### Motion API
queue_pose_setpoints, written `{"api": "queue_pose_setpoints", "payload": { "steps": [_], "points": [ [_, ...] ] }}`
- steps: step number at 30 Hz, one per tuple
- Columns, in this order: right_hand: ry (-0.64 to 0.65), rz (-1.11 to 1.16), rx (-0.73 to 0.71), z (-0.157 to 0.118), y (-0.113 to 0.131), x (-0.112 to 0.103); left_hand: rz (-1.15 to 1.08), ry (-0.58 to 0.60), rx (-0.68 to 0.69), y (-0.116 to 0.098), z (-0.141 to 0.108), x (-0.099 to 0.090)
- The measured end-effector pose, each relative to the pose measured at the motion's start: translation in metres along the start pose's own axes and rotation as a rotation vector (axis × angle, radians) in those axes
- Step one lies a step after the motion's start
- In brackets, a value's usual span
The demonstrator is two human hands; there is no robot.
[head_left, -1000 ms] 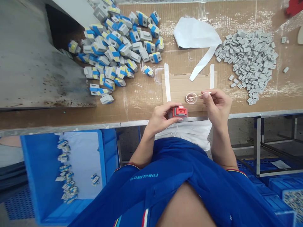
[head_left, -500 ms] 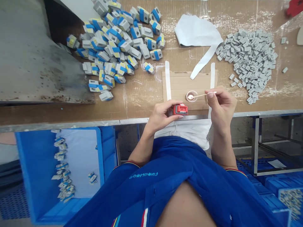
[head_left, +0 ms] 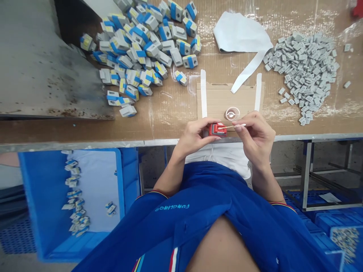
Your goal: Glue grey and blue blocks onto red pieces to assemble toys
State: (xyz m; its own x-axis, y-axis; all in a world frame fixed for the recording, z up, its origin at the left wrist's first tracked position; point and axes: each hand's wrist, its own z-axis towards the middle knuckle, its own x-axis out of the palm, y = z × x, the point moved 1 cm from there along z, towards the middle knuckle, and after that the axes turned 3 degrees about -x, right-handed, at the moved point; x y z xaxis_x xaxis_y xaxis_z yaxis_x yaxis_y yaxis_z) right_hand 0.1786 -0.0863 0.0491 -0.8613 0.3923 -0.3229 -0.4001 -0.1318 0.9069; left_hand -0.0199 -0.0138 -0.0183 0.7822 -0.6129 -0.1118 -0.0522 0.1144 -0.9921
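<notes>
My left hand (head_left: 195, 136) is closed around a small red and grey plastic block (head_left: 217, 129) at the table's front edge. A shallow recess shows on the block's upper face. Between thumb and fingers, my right hand (head_left: 256, 136) pinches a cotton swab (head_left: 231, 127). The swab's far tip is at the block's recess; whether it touches is too small to tell. Just beyond the block, a small clear cup (head_left: 232, 113) with some white substance in it stands on a cardboard sheet (head_left: 215, 99).
Grey blocks with blue and yellow bands (head_left: 141, 53) are heaped at the left beside a metal box (head_left: 51, 75). Small grey pieces (head_left: 304, 68) are piled at the right. A white cloth (head_left: 242, 34) lies behind the cardboard. A blue crate (head_left: 120, 189) stands below the table.
My right hand has moved left and toward me, bringing the swab's tip out of the cup and over to the red block. My left hand keeps its hold.
</notes>
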Motion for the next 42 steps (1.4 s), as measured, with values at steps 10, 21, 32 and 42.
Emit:
{"api": "queue_pose_setpoints", "payload": {
  "steps": [10,21,32,42],
  "points": [
    [0.031,0.010,0.007,0.000,0.001,0.001,0.013,0.000,0.009,0.000,0.001,-0.001],
    [0.049,0.016,-0.024,0.006,0.001,0.003,0.019,0.001,0.009,-0.002,0.002,-0.001],
    [0.012,-0.031,-0.113,0.014,0.001,0.006,0.058,-0.009,0.056,-0.004,0.003,-0.002],
    [0.029,-0.219,-0.250,0.012,0.008,0.000,0.062,-0.028,0.070,-0.005,0.003,-0.002]
  ]
}}
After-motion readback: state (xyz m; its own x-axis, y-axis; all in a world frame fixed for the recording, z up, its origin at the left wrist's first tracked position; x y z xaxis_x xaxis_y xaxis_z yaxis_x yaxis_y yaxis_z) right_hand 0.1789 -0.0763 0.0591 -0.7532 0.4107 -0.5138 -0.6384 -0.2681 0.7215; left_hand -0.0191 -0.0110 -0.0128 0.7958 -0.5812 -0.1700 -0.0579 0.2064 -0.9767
